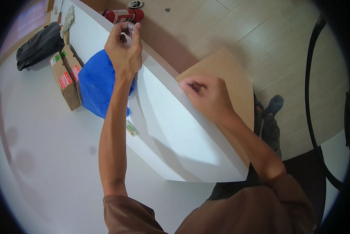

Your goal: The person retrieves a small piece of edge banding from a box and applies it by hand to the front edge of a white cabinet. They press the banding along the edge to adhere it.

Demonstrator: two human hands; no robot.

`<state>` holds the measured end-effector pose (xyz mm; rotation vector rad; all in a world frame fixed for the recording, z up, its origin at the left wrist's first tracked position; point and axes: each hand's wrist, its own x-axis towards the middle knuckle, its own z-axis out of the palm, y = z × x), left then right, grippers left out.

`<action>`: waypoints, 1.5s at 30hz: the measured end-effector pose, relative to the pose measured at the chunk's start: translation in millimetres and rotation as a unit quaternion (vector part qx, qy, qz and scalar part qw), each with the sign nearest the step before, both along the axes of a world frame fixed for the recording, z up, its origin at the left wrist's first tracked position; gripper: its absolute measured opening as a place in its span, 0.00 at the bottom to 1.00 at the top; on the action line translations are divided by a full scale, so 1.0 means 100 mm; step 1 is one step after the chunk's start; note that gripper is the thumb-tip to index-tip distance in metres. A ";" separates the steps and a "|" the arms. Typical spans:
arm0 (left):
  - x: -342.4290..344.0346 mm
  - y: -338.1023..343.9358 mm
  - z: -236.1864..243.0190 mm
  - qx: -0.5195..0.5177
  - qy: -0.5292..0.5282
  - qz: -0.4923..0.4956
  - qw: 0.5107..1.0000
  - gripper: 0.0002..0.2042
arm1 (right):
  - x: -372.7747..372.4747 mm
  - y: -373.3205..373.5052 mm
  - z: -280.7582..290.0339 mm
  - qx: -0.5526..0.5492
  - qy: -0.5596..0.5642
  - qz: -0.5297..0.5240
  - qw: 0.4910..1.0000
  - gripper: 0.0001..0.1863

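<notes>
My left hand (124,50) is raised above the far part of a white tabletop (171,124), its fingers curled toward the thumb. A pale bit shows between those fingertips, too small to name. Over the table's right edge, my right hand (210,95) is closed with the fingers bent inward. It is slightly blurred, and what it pinches, if anything, is hidden. A blue plastic bag (97,84) sits on the tabletop just left of my left forearm. Close to that forearm lies a small green-and-white packet (132,128).
Left of the blue bag stand cardboard boxes (69,89) with red labels; behind them are a black bag (38,45) and a pale glove (68,18). A red fire extinguisher (124,15) is on the floor beyond the table. A wooden panel (225,74) adjoins the right edge. A black cable (308,82) hangs at right.
</notes>
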<state>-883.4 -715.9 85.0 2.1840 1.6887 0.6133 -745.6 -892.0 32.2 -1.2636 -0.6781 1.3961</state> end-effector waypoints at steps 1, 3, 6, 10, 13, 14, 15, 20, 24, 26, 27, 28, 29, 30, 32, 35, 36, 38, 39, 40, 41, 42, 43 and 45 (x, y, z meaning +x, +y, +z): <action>0.00 0.01 0.01 0.004 0.002 0.000 1.000 0.10 | 0.03 -0.11 0.01 -0.008 0.003 0.000 1.000 0.05; 0.00 0.03 0.01 0.013 -0.001 -0.012 1.000 0.10 | 0.05 -0.11 0.01 -0.009 -0.002 0.015 1.000 0.05; 0.02 0.02 -0.05 0.010 -0.010 -0.017 1.000 0.11 | 0.07 0.13 0.01 0.000 -0.024 0.037 0.999 0.05; -0.02 0.02 0.01 0.008 0.002 -0.008 1.000 0.11 | 0.08 -0.14 -0.02 0.006 -0.007 0.020 1.000 0.05; -0.02 0.02 -0.02 0.009 0.001 -0.013 1.000 0.11 | 0.13 -0.25 0.00 -0.009 0.003 0.027 1.000 0.05; -0.02 0.02 -0.03 0.015 0.002 -0.018 1.000 0.11 | 0.16 -0.25 0.03 -0.016 0.005 0.033 0.999 0.05; -0.03 0.03 -0.04 0.022 0.003 -0.022 1.000 0.11 | 0.15 -0.14 0.05 -0.007 -0.005 0.040 0.999 0.05; -0.10 0.07 -0.09 0.003 -0.017 -0.023 1.000 0.12 | 0.08 0.10 -0.02 0.024 -0.004 0.030 0.999 0.05; -0.14 0.12 -0.06 0.010 -0.020 -0.039 0.999 0.11 | 0.34 -0.67 0.04 -0.022 -0.012 0.044 0.999 0.05; -0.17 0.12 -0.01 0.011 -0.012 -0.034 0.999 0.11 | 0.56 -1.13 0.12 -0.047 -0.019 0.075 0.996 0.04; -0.16 0.14 -0.05 0.015 -0.017 -0.044 0.999 0.11 | 0.69 -1.35 0.16 -0.073 -0.027 0.103 0.992 0.03; -0.16 0.15 -0.04 0.022 -0.017 -0.054 0.998 0.11 | 0.77 -1.55 0.20 -0.073 -0.034 0.095 0.992 0.03; -0.17 0.17 -0.06 0.022 -0.007 -0.050 0.998 0.12 | 0.84 -1.74 0.22 -0.076 -0.041 0.087 0.992 0.03; -0.19 0.19 -0.06 0.023 0.003 -0.046 0.999 0.12 | 0.91 -1.91 0.24 -0.078 -0.048 0.080 0.993 0.03; -0.16 0.19 -0.05 0.024 0.025 -0.043 0.998 0.12 | 1.07 -2.29 0.28 -0.090 -0.048 0.081 0.991 0.03; -0.18 0.22 -0.01 0.030 0.043 -0.058 0.997 0.13 | 1.17 -2.50 0.27 -0.090 -0.037 0.086 0.992 0.03; -0.23 0.24 -0.01 0.025 0.044 -0.062 0.997 0.13 | 1.20 -2.54 0.28 -0.090 -0.033 0.089 0.991 0.04; -0.27 0.28 -0.02 0.036 0.062 -0.063 0.995 0.13 | 1.13 -2.39 0.22 -0.094 0.008 0.094 0.991 0.04; -0.33 0.34 -0.01 0.034 0.070 -0.063 0.995 0.13 | 1.11 -2.34 0.20 -0.095 0.028 0.096 0.990 0.04; -0.33 0.36 -0.01 0.032 0.077 -0.061 0.995 0.13 | 1.09 -2.38 0.20 -0.091 0.027 0.081 0.992 0.04; -0.33 0.38 -0.03 0.036 0.057 -0.083 0.994 0.13 | 1.07 -2.42 0.20 -0.087 0.026 0.066 0.994 0.03; -0.35 0.38 -0.03 0.035 0.079 -0.072 0.994 0.13 | 1.06 -2.47 0.20 -0.083 0.025 0.051 0.995 0.03; -0.35 0.38 0.01 0.038 0.101 -0.060 0.992 0.13 | 1.07 -2.55 0.20 -0.084 0.022 0.050 0.995 0.03; -0.36 0.41 0.02 0.038 0.112 -0.035 0.992 0.13 | 1.13 -2.72 0.21 -0.087 0.018 0.050 0.995 0.03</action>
